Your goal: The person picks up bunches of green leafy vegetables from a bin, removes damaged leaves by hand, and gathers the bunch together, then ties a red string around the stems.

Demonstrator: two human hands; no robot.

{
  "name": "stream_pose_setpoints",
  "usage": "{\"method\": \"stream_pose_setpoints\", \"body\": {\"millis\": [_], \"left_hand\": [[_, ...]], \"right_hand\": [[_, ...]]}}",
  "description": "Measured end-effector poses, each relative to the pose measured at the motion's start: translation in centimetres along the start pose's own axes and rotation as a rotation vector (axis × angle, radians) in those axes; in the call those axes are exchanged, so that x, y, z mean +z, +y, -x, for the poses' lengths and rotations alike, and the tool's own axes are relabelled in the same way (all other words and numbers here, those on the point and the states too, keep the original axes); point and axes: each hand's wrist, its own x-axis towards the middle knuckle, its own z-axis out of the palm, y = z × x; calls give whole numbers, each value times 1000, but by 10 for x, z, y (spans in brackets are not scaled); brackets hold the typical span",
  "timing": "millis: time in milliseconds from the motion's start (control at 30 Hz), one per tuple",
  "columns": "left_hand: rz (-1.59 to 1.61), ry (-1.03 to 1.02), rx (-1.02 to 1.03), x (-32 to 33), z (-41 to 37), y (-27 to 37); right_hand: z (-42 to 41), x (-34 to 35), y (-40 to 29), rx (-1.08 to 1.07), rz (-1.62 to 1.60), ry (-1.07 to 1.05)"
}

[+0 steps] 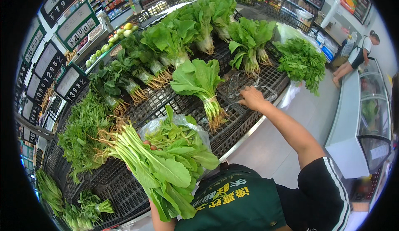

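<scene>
My left hand (151, 145) is closed around a bunch of leafy greens (146, 159) with pale stems and thin roots at the left; the leaves hide most of the hand, and only some fingertips show. Beside it lies a clear plastic bag (187, 128) of loose trimmed leaves. Over the black plastic crate's front edge, my right hand (252, 97) touches a thin clear strip (265, 90), its fingers bent; the hold is unclear. Between the hands, a tied bunch of greens (209, 90) rests on the crate, roots towards me.
Black crates (156, 106) form a sloping stand with several bunches of leafy vegetables (199, 28). Loose celery-like greens (300, 58) overhang its right end. Price signs (78, 25) hang at the left. A glass-fronted display case (364, 112) and a person (358, 53) are at the right.
</scene>
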Motion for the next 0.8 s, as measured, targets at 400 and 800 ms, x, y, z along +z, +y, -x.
{"method": "stream_pose_setpoints", "body": {"millis": [400,800], "left_hand": [[8,10,-69,-9,4,-8],[-254,337,-222,6,-44,-40]], "right_hand": [[-32,-237,-37,-11,82,323],[12,-220,-258,-628,304,127]]}}
